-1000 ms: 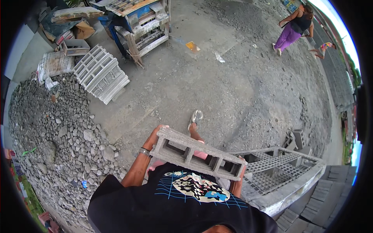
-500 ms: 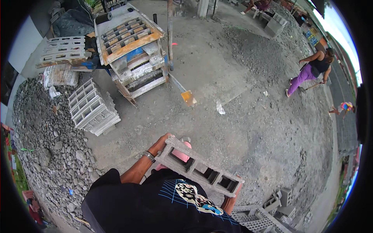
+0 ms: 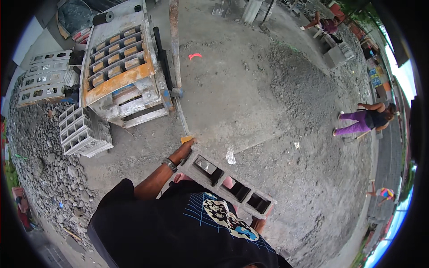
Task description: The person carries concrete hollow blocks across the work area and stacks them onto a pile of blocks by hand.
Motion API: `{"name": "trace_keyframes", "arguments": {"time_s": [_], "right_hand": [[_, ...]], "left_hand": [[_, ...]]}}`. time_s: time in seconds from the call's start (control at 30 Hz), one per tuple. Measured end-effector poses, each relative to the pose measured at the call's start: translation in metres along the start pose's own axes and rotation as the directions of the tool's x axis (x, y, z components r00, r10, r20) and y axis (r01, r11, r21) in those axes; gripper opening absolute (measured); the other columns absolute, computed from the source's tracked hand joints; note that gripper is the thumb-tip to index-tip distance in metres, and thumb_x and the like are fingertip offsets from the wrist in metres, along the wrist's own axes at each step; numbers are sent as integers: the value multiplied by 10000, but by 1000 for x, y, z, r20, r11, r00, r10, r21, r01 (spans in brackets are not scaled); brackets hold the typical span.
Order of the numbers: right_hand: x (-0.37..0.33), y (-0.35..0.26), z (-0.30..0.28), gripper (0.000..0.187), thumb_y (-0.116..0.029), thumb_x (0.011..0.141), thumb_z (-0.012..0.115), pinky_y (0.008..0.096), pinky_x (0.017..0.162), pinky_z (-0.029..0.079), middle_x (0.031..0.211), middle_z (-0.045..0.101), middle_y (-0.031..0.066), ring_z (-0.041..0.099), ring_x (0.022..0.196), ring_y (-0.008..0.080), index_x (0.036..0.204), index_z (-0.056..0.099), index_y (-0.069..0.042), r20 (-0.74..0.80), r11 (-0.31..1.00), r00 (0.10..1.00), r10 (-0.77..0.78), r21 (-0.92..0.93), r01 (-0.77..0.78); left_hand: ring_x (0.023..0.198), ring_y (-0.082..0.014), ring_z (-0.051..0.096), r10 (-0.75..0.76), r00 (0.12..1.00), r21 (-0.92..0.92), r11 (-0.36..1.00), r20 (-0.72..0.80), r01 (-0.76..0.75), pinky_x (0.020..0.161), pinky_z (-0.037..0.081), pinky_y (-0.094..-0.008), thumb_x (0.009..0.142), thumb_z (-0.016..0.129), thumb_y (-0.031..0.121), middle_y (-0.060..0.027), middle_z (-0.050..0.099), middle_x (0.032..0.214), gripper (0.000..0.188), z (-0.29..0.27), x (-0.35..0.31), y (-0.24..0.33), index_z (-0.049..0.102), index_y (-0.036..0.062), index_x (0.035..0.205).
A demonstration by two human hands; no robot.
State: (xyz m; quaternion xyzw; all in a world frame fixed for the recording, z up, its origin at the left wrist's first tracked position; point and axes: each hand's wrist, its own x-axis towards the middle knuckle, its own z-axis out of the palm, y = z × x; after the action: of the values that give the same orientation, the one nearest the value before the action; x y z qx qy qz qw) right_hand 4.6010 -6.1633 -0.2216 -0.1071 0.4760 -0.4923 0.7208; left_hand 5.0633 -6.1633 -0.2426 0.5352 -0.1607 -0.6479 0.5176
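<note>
A grey concrete hollow block (image 3: 222, 181) with three square openings is held close in front of my body, slanting down to the right. My left hand (image 3: 183, 151), with a metal watch on its wrist, is closed around the block's upper left end. At the lower right end, my right hand (image 3: 258, 223) grips the block; its fingers are mostly hidden behind it. Pink footwear shows through the middle opening.
A metal block mould machine (image 3: 123, 85) stands at the left, near stacked hollow blocks (image 3: 87, 131) and stones (image 3: 58, 174). A shovel (image 3: 183, 123) lies ahead. At the right, a person in purple trousers (image 3: 357, 123) stands past a gravel pile (image 3: 299, 71); another person (image 3: 328, 24) sits farther back.
My view has turned right and the machine and stack sit farther left. I still hold the block in both hands. The blocks at the lower right have left view.
</note>
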Motion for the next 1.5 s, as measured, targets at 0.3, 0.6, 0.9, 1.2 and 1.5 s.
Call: {"name": "trace_keyframes", "arguments": {"time_s": [0.3,0.6,0.9,1.2,1.5], "right_hand": [[260,-114,162,384,-439,893,419,359,736,491,913,593,81,579,799,220,1043,530,-103,207,988,972,107,-130,-81],[528,-157,351,448,-452,907,376,360,759,486,957,590,73,576,846,219,1142,488,-88,383,961,896,225,-238,-140],[660,-109,630,424,-413,900,391,358,765,482,966,614,100,588,859,226,1073,544,-57,543,924,804,241,-383,-18],[822,-72,873,462,-454,901,379,378,838,464,1033,598,105,583,900,241,1134,511,-76,516,891,754,406,-408,-201],[939,-3,1180,511,-472,840,420,388,803,457,899,631,162,585,850,269,909,592,3,436,717,597,673,-581,-385]], "left_hand": [[857,-155,583,1,992,-284,958,-126,-37,803,456,-305,906,425,291,-47,616,941,300,28,210,83,581,49,989],[733,-140,540,118,948,-521,811,-297,-264,688,439,-286,909,368,241,-20,569,795,228,-3,338,209,550,107,937],[909,-139,517,472,738,219,881,-482,-420,830,417,-292,785,568,141,-55,603,934,252,-142,474,332,548,29,1010],[901,-132,517,467,706,260,884,-532,-388,820,414,-295,789,533,124,-49,598,921,246,-247,580,570,535,42,1021],[936,-194,560,592,470,509,805,-655,-304,840,421,-324,737,501,15,-142,622,961,343,-354,686,726,523,22,1080]]}}
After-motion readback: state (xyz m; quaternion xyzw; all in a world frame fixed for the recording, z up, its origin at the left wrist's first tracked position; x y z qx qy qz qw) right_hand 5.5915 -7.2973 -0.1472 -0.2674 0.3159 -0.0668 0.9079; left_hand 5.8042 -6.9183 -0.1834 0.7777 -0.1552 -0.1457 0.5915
